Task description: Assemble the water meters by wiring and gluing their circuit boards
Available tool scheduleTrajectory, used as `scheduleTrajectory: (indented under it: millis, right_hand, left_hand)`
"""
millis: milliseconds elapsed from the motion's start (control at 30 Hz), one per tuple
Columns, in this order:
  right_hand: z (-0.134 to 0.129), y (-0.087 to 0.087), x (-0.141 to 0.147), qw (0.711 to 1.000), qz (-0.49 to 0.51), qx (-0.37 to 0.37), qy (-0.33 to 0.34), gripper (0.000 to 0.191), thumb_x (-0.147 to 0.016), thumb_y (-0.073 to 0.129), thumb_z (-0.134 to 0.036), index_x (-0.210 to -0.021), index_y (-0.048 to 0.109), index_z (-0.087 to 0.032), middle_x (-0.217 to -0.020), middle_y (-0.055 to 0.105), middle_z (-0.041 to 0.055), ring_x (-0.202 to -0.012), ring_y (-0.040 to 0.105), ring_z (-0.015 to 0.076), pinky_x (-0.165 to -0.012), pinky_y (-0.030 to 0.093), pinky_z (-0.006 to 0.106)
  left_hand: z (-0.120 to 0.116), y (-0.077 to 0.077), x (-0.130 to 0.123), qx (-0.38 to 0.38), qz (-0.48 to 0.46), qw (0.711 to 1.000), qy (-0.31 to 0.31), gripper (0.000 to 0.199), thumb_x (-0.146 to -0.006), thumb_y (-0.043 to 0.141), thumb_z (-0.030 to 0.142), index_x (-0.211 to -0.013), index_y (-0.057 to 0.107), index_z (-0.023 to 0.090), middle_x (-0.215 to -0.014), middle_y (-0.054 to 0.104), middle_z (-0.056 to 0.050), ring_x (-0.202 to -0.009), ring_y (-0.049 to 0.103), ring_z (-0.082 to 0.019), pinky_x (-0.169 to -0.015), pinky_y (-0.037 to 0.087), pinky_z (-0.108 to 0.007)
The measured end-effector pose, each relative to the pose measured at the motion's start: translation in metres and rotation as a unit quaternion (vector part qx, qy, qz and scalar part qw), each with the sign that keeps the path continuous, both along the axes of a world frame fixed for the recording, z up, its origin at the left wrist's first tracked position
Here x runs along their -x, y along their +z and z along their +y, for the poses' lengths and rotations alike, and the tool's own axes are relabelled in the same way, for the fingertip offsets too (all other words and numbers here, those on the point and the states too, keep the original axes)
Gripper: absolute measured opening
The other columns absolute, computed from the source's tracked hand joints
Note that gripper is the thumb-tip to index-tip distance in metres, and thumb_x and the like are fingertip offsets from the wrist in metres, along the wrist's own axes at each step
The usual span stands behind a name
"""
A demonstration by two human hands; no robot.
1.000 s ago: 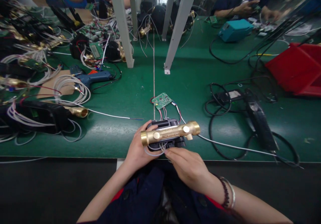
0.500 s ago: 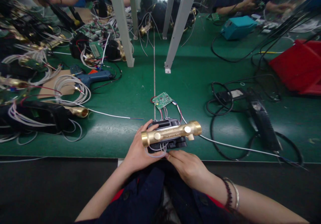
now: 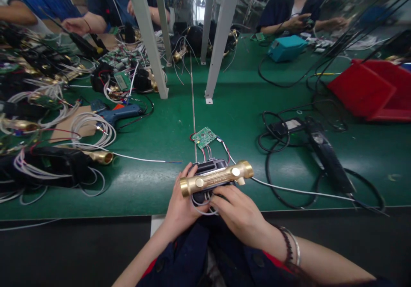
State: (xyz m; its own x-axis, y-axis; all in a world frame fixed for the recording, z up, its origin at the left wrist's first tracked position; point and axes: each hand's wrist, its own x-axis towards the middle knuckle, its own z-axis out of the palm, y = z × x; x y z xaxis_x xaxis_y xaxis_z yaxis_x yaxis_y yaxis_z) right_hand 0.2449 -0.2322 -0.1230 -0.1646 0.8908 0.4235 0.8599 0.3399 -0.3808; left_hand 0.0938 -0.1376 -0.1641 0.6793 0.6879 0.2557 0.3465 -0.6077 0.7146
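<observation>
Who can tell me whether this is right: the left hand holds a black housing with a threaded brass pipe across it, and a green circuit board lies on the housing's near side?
Not quite: in the head view, the green circuit board lies on the far side of the black housing. The left hand does hold the housing with the threaded brass pipe across it.

The left grip [image 3: 181,205] holds a black housing [image 3: 210,165] under a brass pipe [image 3: 218,177], the right grip [image 3: 241,212] beside grey wires [image 3: 205,213].

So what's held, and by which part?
Left hand holds the black box, under the brass pipe, by the box's left end; right hand is at the grey wires, grip unclear.
</observation>
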Motion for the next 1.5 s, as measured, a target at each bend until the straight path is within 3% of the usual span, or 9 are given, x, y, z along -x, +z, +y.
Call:
scheduleTrajectory:
  millis: [300,467,567,800,967,1233,1500]
  right_hand:
    - [0.005,-0.007,0.005,0.998,0.053,0.018,0.013,0.017,-0.093,0.042,-0.016,-0.087,0.058,-0.015,-0.079,0.063,0.0062,-0.071,0.055,0.0186,-0.065,0.049,0.03]
    - [-0.006,-0.016,-0.001,0.995,0.013,-0.059,-0.077,0.021,-0.091,0.039,-0.008,-0.093,0.059,-0.014,-0.087,0.064,0.0094,-0.077,0.056,0.0183,-0.069,0.047,0.029]
    - [-0.01,-0.016,-0.004,0.992,-0.024,-0.065,-0.108,0.017,-0.09,0.045,-0.01,-0.091,0.06,-0.016,-0.087,0.066,0.0075,-0.075,0.057,0.0189,-0.069,0.046,0.032]
    - [-0.002,-0.015,0.005,0.991,0.021,-0.105,-0.083,0.023,-0.086,0.043,-0.001,-0.095,0.061,-0.013,-0.088,0.07,0.0072,-0.083,0.062,0.0178,-0.078,0.05,0.03]
    - [0.002,-0.026,0.011,0.99,0.06,-0.123,-0.045,0.026,-0.085,0.043,0.001,-0.099,0.061,-0.011,-0.089,0.07,0.0081,-0.085,0.065,0.0164,-0.081,0.053,0.029]
    - [-0.006,-0.034,0.012,0.979,0.155,-0.124,-0.042,0.059,-0.079,0.046,0.008,-0.133,0.047,-0.017,-0.105,0.068,0.0095,-0.098,0.064,0.0181,-0.084,0.055,0.032]
    - [-0.005,-0.026,0.013,0.976,0.161,-0.133,-0.062,0.043,-0.077,0.056,0.003,-0.117,0.058,-0.015,-0.096,0.068,0.0101,-0.089,0.064,0.017,-0.078,0.055,0.028]
  left_hand:
    - [0.0,-0.001,0.002,-0.009,0.011,1.0,-0.006,0.092,-0.062,0.079,0.024,-0.137,0.026,0.023,-0.14,0.033,-0.016,-0.129,0.035,-0.031,-0.104,0.037,-0.051]
    - [-0.001,0.002,-0.001,-0.041,0.01,0.999,0.005,0.08,-0.07,0.072,0.029,-0.135,0.028,0.02,-0.137,0.038,-0.017,-0.127,0.038,-0.03,-0.103,0.039,-0.05]
    - [0.0,0.002,-0.001,-0.054,0.011,0.998,0.002,0.081,-0.068,0.073,0.029,-0.135,0.028,0.02,-0.135,0.039,-0.017,-0.127,0.038,-0.031,-0.103,0.039,-0.05]
    - [0.0,0.0,0.0,-0.032,0.01,0.999,0.006,0.082,-0.067,0.074,0.028,-0.135,0.029,0.02,-0.137,0.038,-0.016,-0.126,0.039,-0.03,-0.103,0.038,-0.05]
    - [-0.001,0.001,0.001,-0.021,0.0,1.0,0.003,0.078,-0.07,0.07,0.027,-0.136,0.028,0.021,-0.137,0.038,-0.015,-0.127,0.038,-0.029,-0.104,0.037,-0.049]
    - [-0.001,0.002,0.0,-0.006,-0.005,1.0,0.007,0.073,-0.074,0.068,0.03,-0.135,0.028,0.021,-0.138,0.037,-0.016,-0.127,0.039,-0.029,-0.105,0.037,-0.051]
    - [-0.001,-0.002,0.001,-0.006,0.009,1.0,0.001,0.077,-0.072,0.07,0.033,-0.136,0.029,0.021,-0.137,0.037,-0.016,-0.127,0.038,-0.029,-0.105,0.036,-0.05]
